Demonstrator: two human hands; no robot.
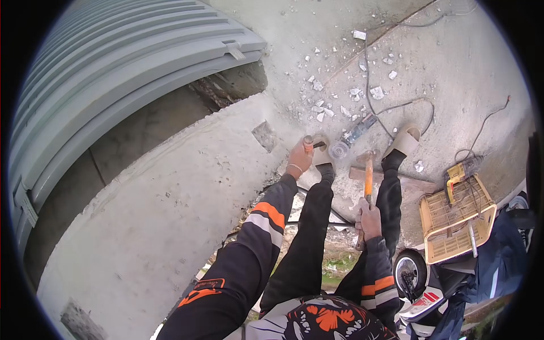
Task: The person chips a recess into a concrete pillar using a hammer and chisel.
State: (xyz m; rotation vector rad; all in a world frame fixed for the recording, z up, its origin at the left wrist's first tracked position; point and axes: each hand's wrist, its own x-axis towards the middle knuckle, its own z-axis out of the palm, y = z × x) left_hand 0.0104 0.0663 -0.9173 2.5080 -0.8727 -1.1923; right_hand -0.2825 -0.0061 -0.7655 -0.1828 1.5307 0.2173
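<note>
My left hand (299,160) is closed round a chisel (308,144) with an orange grip, held beside the edge of the concrete wall top (187,170). The chisel's far end is partly hidden. In my right hand (370,221) is a hammer (369,180), gripped low on its orange handle, its head pointing away from me between my feet. An angle grinder (357,136) with a blue-grey body and a pale disc lies on the floor by my left shoe (321,148).
Broken white chunks (377,93) litter the concrete floor, crossed by a black cable (368,73). At left is a grey ribbed shutter (187,56) above an opening. On the right, a yellow drill (455,180) rests on a yellow crate (428,221) beside a motorbike (422,306).
</note>
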